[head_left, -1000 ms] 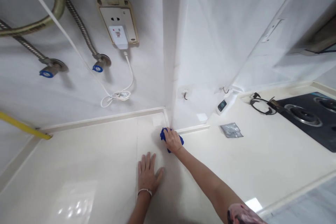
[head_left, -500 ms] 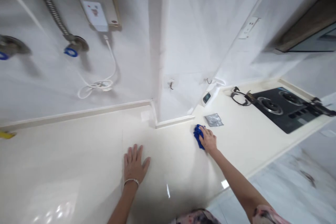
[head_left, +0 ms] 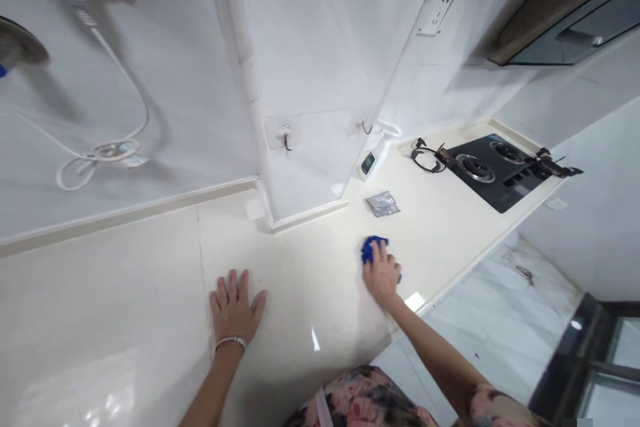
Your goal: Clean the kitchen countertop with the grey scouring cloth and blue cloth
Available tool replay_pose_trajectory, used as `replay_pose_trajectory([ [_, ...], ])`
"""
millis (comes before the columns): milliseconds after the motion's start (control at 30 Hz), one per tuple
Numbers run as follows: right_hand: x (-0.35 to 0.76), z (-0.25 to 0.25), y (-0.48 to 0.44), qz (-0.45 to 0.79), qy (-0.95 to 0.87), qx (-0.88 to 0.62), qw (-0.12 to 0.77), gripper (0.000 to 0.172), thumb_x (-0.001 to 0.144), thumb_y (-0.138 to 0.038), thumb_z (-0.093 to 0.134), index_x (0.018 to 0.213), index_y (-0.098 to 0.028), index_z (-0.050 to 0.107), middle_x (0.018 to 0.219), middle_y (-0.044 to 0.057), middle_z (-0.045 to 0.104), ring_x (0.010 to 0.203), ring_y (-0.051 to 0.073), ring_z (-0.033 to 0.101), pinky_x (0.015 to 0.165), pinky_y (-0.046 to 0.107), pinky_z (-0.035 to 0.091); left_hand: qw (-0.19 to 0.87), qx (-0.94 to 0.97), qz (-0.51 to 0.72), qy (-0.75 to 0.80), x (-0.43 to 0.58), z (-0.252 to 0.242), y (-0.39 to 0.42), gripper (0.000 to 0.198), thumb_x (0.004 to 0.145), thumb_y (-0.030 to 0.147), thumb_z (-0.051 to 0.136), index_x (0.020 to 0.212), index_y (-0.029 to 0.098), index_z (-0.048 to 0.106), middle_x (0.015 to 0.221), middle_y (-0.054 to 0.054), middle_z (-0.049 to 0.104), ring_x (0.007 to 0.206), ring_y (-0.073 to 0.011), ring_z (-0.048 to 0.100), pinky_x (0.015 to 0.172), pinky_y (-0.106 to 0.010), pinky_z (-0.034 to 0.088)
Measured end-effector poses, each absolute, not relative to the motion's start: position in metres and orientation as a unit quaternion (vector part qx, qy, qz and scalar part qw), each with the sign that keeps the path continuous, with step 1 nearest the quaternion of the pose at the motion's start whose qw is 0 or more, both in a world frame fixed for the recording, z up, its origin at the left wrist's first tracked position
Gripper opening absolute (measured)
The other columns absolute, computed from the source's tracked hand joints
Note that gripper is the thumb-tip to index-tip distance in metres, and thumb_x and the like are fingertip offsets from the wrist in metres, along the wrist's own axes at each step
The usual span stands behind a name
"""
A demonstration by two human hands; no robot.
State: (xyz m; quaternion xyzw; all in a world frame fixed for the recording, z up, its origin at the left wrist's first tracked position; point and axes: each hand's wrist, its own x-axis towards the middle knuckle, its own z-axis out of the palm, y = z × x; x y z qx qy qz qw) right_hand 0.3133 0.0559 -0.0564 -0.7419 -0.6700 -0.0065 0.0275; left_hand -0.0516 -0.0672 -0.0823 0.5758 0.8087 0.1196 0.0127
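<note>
My right hand [head_left: 383,275] presses a crumpled blue cloth [head_left: 371,250] onto the cream countertop [head_left: 310,260], its fingers bent over the cloth and hiding part of it. Flat on the counter to the left, with fingers spread and nothing held, lies my left hand [head_left: 234,310]; a bracelet circles that wrist. Just beyond the cloth is a flat silver packet [head_left: 383,204]. Behind the packet, a white device with a small dark screen [head_left: 367,163] rests by the wall corner.
A black gas stove [head_left: 495,170] is set into the counter at the right, with a dark ring-shaped object [head_left: 428,159] beside it. A wall pillar [head_left: 307,173] with hooks juts out over the counter. A white cable [head_left: 117,150] hangs at the left.
My right hand has drawn the cloth back towards the counter's front edge, away from the packet. My left hand stays flat on the counter. The view has swung to the right.
</note>
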Motion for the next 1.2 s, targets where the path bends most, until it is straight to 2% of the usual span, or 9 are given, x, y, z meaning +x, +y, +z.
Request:
replay_pose_trajectory([
  [200, 0.183, -0.050, -0.009, 0.131, -0.873, -0.468, 0.053, 0.074, 0.087, -0.043, 0.065, 0.156, -0.033, 0.040, 0.172, 0.005, 0.025, 0.133, 0.039, 0.043, 0.104, 0.058, 0.036, 0.015, 0.580, 0.121, 0.805, -0.056, -0.083, -0.068, 0.071, 0.099, 0.052, 0.035, 0.158, 0.012, 0.036, 0.170, -0.020, 0.029, 0.159, -0.0411, 0.010, 0.127, -0.065, 0.014],
  [367, 0.212, -0.069, -0.042, 0.177, -0.960, -0.199, 0.091, 0.052, 0.092, -0.056, 0.055, 0.140, -0.036, 0.055, 0.163, -0.001, 0.045, 0.135, 0.031, 0.043, 0.105, 0.049, 0.039, 0.030, 0.582, 0.123, 0.803, -0.060, -0.083, -0.067, 0.068, 0.099, 0.048, 0.032, 0.157, 0.012, 0.039, 0.168, -0.019, 0.032, 0.159, -0.0400, 0.015, 0.128, -0.062, 0.015],
  [533, 0.364, -0.087, -0.036, 0.102, -0.911, -0.374, 0.142, 0.050, 0.089, -0.045, 0.051, 0.136, -0.028, 0.059, 0.157, 0.008, 0.052, 0.129, 0.033, 0.051, 0.105, 0.053, 0.041, 0.015, 0.585, 0.139, 0.799, -0.057, -0.083, -0.067, 0.068, 0.100, 0.047, 0.028, 0.155, 0.010, 0.041, 0.168, -0.020, 0.032, 0.160, -0.0388, 0.009, 0.127, -0.063, 0.015],
  [633, 0.450, -0.077, -0.024, 0.050, -0.832, -0.543, 0.097, 0.051, 0.086, -0.031, 0.049, 0.136, -0.024, 0.062, 0.156, 0.011, 0.053, 0.129, 0.032, 0.052, 0.109, 0.051, 0.041, 0.006, 0.586, 0.139, 0.798, -0.055, -0.085, -0.067, 0.068, 0.100, 0.047, 0.025, 0.155, 0.009, 0.041, 0.168, -0.021, 0.032, 0.160, -0.0392, 0.007, 0.127, -0.063, 0.015],
  [833, 0.478, -0.037, 0.047, 0.004, -0.517, -0.856, 0.005, 0.057, 0.096, -0.032, 0.037, 0.150, -0.017, 0.049, 0.161, 0.018, 0.043, 0.128, 0.037, 0.054, 0.100, 0.053, 0.045, -0.001, 0.589, 0.123, 0.799, -0.057, -0.091, -0.065, 0.070, 0.100, 0.048, 0.024, 0.157, 0.010, 0.038, 0.168, -0.022, 0.029, 0.160, -0.0410, 0.006, 0.127, -0.063, 0.014],
  [933, 0.432, -0.033, 0.083, 0.014, -0.521, -0.853, 0.003, 0.056, 0.095, -0.033, 0.040, 0.148, -0.016, 0.051, 0.163, 0.020, 0.039, 0.127, 0.038, 0.054, 0.099, 0.053, 0.044, 0.000, 0.587, 0.115, 0.802, -0.057, -0.090, -0.063, 0.069, 0.099, 0.047, 0.025, 0.156, 0.010, 0.039, 0.168, -0.022, 0.030, 0.160, -0.0411, 0.007, 0.127, -0.063, 0.013],
  [1000, 0.391, -0.038, 0.089, 0.025, -0.587, -0.809, 0.011, 0.058, 0.092, -0.035, 0.048, 0.148, -0.022, 0.052, 0.166, 0.013, 0.038, 0.129, 0.035, 0.052, 0.102, 0.049, 0.041, -0.004, 0.585, 0.115, 0.803, -0.055, -0.088, -0.062, 0.070, 0.099, 0.047, 0.024, 0.156, 0.009, 0.038, 0.168, -0.022, 0.030, 0.160, -0.0416, 0.007, 0.127, -0.064, 0.012],
  [1100, 0.326, -0.049, 0.068, 0.041, -0.723, -0.687, 0.058, 0.066, 0.083, -0.035, 0.057, 0.147, -0.019, 0.051, 0.165, 0.017, 0.038, 0.124, 0.037, 0.051, 0.100, 0.051, 0.040, -0.006, 0.583, 0.116, 0.804, -0.055, -0.088, -0.062, 0.071, 0.099, 0.048, 0.023, 0.157, 0.010, 0.038, 0.168, -0.022, 0.030, 0.159, -0.0423, 0.008, 0.126, -0.064, 0.013],
  [1200, 0.272, -0.061, 0.024, 0.092, -0.802, -0.583, 0.093, 0.069, 0.074, -0.036, 0.064, 0.141, -0.023, 0.056, 0.165, 0.012, 0.040, 0.117, 0.036, 0.052, 0.094, 0.050, 0.041, 0.006, 0.581, 0.107, 0.807, -0.058, -0.090, -0.061, 0.072, 0.098, 0.049, 0.022, 0.157, 0.011, 0.038, 0.169, -0.021, 0.029, 0.159, -0.0430, 0.011, 0.126, -0.064, 0.014],
])
